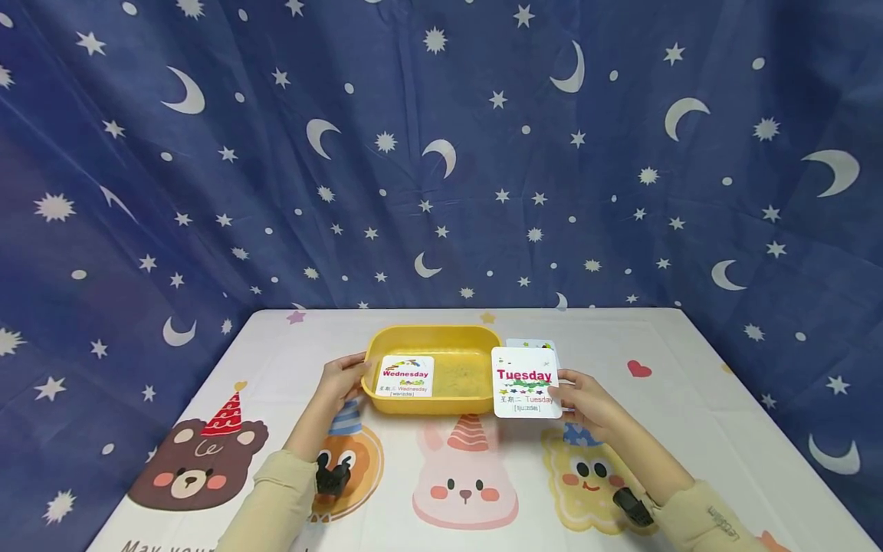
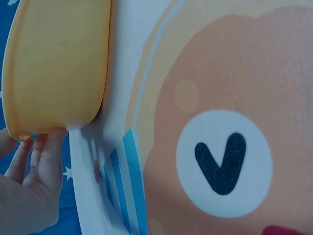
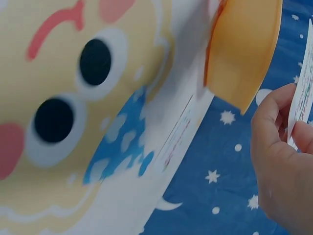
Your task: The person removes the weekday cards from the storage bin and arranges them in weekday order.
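Steadying the tray and holding a card. My left hand [image 1: 345, 377] grips the left end of the yellow plastic tray [image 1: 431, 408], thumb at the rim, fingers against the outer wall. My right hand [image 1: 586, 402] pinches the Tuesday card [image 1: 526, 383] at its right edge, thumb on the printed face and fingers behind; in the head view the card overlaps the tray's right end, while the right wrist view shows it raised and apart from it. For good handling, I judge, the pinch should stay light and near the edge, leaving the print readable, and the left grip firm enough to prevent sliding.

Count: 1 tray; 3 cards, namely 1 in my fingers, 1 Wednesday card [image 1: 405, 376] face up in the tray's left part, and 1 partly hidden card [image 1: 530, 343] on the tablecloth [image 1: 398, 468]; 2 hands; 4 large printed cartoon faces.
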A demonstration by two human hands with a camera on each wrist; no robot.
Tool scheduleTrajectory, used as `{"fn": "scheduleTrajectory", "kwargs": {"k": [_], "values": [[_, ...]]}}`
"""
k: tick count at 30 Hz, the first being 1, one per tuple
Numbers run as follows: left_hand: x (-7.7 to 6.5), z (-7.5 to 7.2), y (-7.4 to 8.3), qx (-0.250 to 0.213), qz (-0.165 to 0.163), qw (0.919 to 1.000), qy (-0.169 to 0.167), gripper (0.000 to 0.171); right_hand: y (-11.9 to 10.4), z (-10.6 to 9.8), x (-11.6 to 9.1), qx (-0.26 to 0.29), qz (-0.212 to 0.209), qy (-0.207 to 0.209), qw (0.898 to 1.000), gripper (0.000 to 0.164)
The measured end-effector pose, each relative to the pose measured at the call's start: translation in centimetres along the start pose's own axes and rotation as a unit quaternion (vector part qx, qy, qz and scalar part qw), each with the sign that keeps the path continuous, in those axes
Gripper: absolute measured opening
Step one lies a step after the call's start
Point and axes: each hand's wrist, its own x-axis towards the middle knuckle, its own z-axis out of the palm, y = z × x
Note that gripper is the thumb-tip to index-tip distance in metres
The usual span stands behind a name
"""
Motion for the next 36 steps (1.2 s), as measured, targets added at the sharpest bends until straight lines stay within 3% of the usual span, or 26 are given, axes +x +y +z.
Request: {"fn": "scheduleTrajectory", "kwargs": {"k": [9, 14, 23, 36], "values": [[0.1, 0.1, 0.3, -0.006, 0.004, 1.0000, -0.003, 0.043, 0.8, -3.0, -0.7, 0.010, -0.003, -0.008, 1.000, 0.047], [0.0, 0.2, 0.4, -0.005, 0.003, 1.0000, 0.000, 0.042, 1.0, -4.5, -0.9, -0.011, -0.007, -0.004, 1.000, 0.049], [0.1, 0.1, 0.2, -0.011, 0.008, 0.9999, 0.000, 0.042, 1.7, -7.4, -0.8, -0.065, 0.018, 0.044, 0.997, 0.055], [0.0, 0.0, 0.1, -0.010, 0.006, 0.9999, -0.002, 0.042, 3.0, -11.6, 0.4, -0.050, 0.045, 0.080, 0.994, 0.063]]}}
